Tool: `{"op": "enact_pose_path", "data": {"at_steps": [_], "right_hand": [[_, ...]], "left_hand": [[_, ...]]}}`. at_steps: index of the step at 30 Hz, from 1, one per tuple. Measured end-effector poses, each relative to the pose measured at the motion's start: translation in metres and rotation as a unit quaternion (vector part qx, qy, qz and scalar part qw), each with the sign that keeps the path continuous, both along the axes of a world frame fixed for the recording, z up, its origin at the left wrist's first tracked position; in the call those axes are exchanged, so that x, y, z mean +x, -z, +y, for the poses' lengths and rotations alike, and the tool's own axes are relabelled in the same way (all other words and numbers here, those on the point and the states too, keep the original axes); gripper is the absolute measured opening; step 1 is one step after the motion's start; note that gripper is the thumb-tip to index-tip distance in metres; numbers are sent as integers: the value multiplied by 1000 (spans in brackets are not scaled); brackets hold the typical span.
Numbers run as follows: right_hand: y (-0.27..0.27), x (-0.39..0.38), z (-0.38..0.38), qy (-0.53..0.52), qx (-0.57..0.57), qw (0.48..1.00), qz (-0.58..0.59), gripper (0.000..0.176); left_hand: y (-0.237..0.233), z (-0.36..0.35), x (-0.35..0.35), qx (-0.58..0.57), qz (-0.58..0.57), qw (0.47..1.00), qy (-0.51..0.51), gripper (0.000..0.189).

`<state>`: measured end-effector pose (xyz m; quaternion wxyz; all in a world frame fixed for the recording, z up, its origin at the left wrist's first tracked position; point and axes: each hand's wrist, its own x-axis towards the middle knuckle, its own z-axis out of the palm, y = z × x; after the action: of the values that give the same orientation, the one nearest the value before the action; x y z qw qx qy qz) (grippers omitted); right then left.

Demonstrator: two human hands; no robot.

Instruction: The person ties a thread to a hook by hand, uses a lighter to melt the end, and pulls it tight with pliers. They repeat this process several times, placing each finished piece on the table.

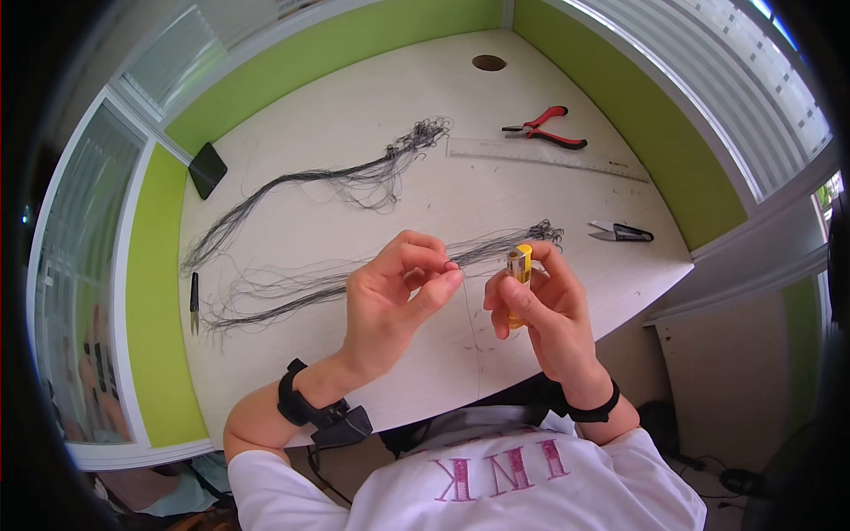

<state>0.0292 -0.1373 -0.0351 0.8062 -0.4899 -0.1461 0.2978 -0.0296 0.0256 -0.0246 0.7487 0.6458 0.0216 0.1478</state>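
In the middle of the desk, my left hand (pixel 390 296) pinches a thin dark cord (pixel 472 323) between thumb and forefinger. The cord's strand hangs from the fingertips toward the desk's front edge. My right hand (pixel 562 323) is closed around a yellow lighter (pixel 524 255), held upright with its metal top up, a short way right of the pinched cord. No flame shows. Behind both hands lies a bundle of dark cords (pixel 310 305), its looped ends at the right. A second bundle of dark cords (pixel 292 177) lies farther back.
Red-handled pliers (pixel 542 133) lie at the back right, beside a clear ruler (pixel 540 156). Thread snips (pixel 624 233) rest near the right edge. At the left are tweezers (pixel 195 301) and a black flat object (pixel 207 171) against the green partition (pixel 164 310).
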Motion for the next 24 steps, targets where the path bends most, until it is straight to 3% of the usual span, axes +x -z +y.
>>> {"op": "enact_pose_path", "data": {"at_steps": [6,8,9,11,19,24], "right_hand": [[0,-1,6,22,-57,996,-62,22],[4,0,6,-20,-25,999,22,38],[5,1,6,-22,-26,999,24,38],[8,2,5,-30,-46,997,56,54],[13,-1,11,1,-71,994,77,53],[14,0,9,26,-56,994,92,51]], "left_hand": [[1,-1,0,16,-14,1000,-4,8],[0,-2,0,8,-10,1000,-2,8],[-1,-2,0,9,-2,1000,1,7],[0,-2,-1,8,10,1000,4,7],[7,-4,0,-75,76,993,53,6],[10,-2,1,-63,56,995,54,6]]}}
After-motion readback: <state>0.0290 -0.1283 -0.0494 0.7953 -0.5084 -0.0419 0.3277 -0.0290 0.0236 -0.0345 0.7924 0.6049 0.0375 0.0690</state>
